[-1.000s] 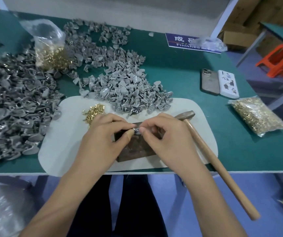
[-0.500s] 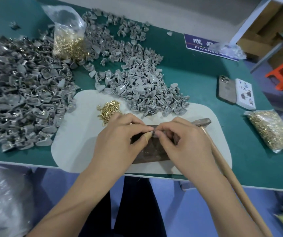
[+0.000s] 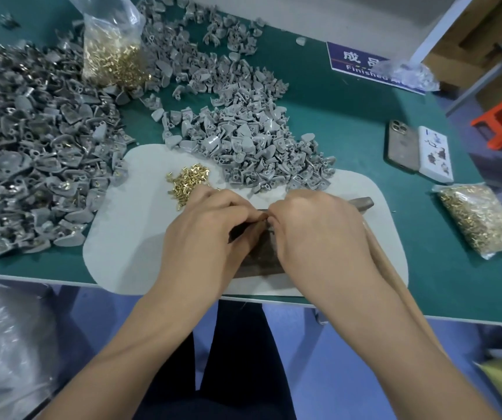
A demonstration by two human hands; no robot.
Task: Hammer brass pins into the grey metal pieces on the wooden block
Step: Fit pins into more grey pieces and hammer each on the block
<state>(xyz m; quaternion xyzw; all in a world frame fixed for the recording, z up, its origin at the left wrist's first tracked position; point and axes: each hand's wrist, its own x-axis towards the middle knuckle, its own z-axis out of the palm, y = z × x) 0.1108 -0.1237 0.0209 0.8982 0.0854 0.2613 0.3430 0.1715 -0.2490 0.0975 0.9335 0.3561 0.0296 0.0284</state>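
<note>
My left hand [image 3: 207, 228] and my right hand [image 3: 316, 231] meet fingertip to fingertip over the dark wooden block [image 3: 261, 256] on the white mat [image 3: 128, 237]. Both pinch a small grey metal piece [image 3: 269, 221] that is mostly hidden between the fingers. A loose heap of brass pins [image 3: 187, 184] lies on the mat just beyond my left hand. The hammer [image 3: 364, 203] rests on the mat behind my right hand, its wooden handle running back under my right forearm.
Grey metal pieces lie in a big pile [image 3: 25, 147] at the left and another [image 3: 243, 131] beyond the mat. Bags of brass pins stand at the back left [image 3: 110, 53] and right [image 3: 483, 219]. A phone [image 3: 402, 147], a white box [image 3: 436, 153] and a blue sign [image 3: 361, 62] lie at the right.
The view has tilted down and to the left. Both hands stay pinched together over the block, now a little closer over the grey piece.
</note>
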